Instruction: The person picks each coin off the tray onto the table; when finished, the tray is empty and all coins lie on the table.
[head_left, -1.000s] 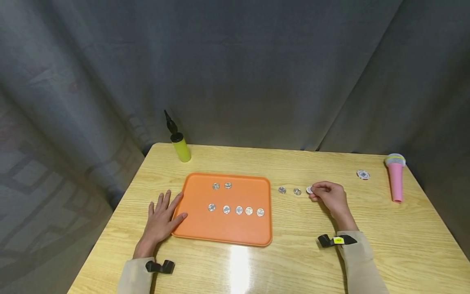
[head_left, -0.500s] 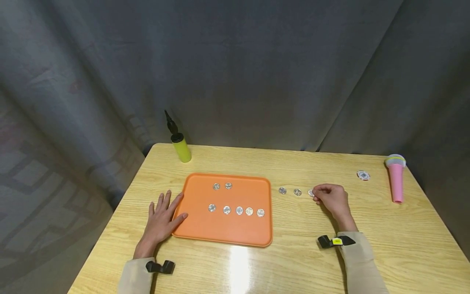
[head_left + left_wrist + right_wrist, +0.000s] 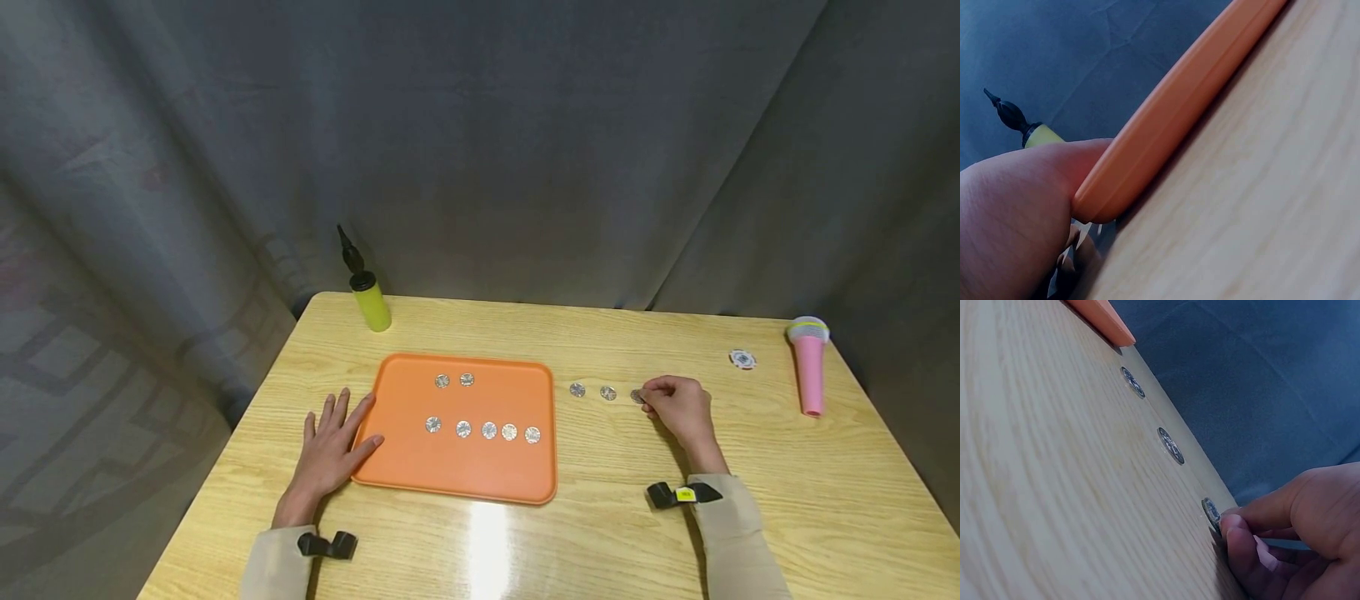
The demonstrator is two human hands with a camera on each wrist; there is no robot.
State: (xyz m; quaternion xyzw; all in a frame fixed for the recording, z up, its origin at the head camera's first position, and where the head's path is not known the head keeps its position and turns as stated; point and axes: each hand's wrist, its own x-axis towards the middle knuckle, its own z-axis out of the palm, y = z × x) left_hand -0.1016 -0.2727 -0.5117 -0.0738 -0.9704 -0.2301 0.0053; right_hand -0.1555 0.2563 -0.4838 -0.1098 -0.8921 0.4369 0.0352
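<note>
At the left, the left hand lies with fingers spread, thumb and forefinger over the near-left rim of the orange tray. Its grip is apart, clamped on nothing; it seems laid there to steady the tray against sliding. Beyond, near the bench's far-left corner, a lime hand pump stands upright, nozzle up, likely set back to stay out of reach of the work.

Inside the tray, two silver discs make a far pair, and a near row of five runs rightward, the spacing perhaps leaving each one easy to pinch singly.

Right of the tray, on bare wood, lie a first disc and a second disc, flat and apart. The held disc ends that line at its right. The right hand's grip is together, thumb and forefinger clamped on its right edge, presumably because so thin a piece offers only its edge. Whether it lies fully flat I cannot tell.

Farther right, a red-and-white chip lies by itself, then a pink microphone, head away from the person.
</note>
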